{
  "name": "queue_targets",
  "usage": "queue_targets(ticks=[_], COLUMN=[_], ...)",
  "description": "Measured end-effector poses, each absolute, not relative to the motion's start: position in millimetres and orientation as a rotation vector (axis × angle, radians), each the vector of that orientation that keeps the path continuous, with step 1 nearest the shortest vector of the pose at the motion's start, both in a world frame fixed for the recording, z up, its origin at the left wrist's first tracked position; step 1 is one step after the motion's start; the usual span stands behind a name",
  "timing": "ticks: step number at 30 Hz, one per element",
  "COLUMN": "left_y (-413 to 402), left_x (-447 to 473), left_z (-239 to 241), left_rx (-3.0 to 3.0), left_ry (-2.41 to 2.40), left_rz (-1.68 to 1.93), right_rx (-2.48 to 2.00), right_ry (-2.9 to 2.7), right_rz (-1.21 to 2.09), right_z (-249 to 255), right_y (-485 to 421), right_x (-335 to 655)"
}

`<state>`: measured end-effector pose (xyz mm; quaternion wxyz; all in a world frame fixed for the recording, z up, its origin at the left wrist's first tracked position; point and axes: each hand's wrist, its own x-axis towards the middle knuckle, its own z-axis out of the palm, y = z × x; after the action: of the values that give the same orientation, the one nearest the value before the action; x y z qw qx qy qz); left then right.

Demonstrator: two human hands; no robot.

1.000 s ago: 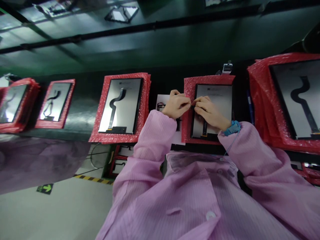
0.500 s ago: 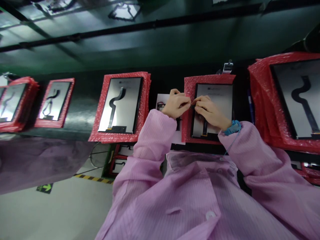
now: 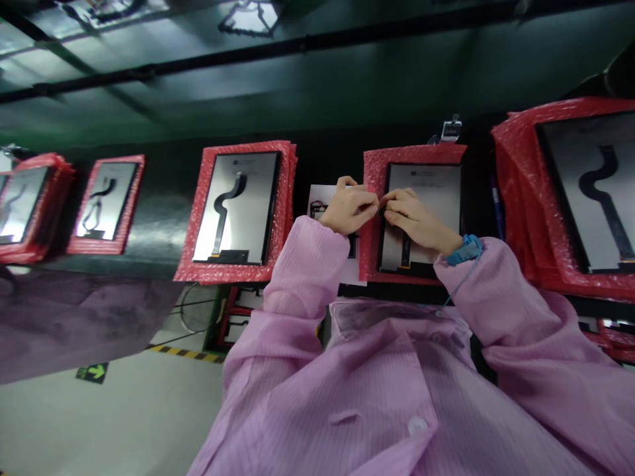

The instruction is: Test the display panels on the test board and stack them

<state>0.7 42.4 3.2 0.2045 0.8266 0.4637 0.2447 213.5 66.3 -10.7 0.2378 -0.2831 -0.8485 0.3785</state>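
My left hand (image 3: 348, 210) and my right hand (image 3: 413, 219) meet above a display panel (image 3: 430, 198) that lies on a red bubble-wrap sheet (image 3: 373, 173). Both hands are closed in a pinch, fingertips touching, on a small dark part between them that is too small to name. A black flex cable (image 3: 405, 252) runs down the panel below my right hand. My right wrist wears a blue strap (image 3: 465, 249). Under my left hand lies a white sheet (image 3: 318, 198).
More panels on red bubble wrap lie along the dark bench: one just left (image 3: 238, 210), two further left (image 3: 105, 203), and a stack at the right (image 3: 590, 192). A small clip device (image 3: 450, 131) stands behind the panel. Grey floor with a green arrow (image 3: 92, 372) shows below left.
The view has shifted up slightly. The hands keep the same pinch and place.
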Motion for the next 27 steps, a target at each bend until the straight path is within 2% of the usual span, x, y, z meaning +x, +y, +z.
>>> queue_targets(ticks=[6, 27], left_y=[40, 37], left_x=[-1, 5], left_z=[7, -1], left_rx=[2.273, 2.236], left_ry=[1.319, 1.433], left_rz=[0.597, 0.684], right_rx=[-0.753, -0.667], right_ry=[-2.365, -2.396], right_rz=[1.061, 0.946], right_z=[-7, -16], right_y=[68, 65], right_x=[217, 215])
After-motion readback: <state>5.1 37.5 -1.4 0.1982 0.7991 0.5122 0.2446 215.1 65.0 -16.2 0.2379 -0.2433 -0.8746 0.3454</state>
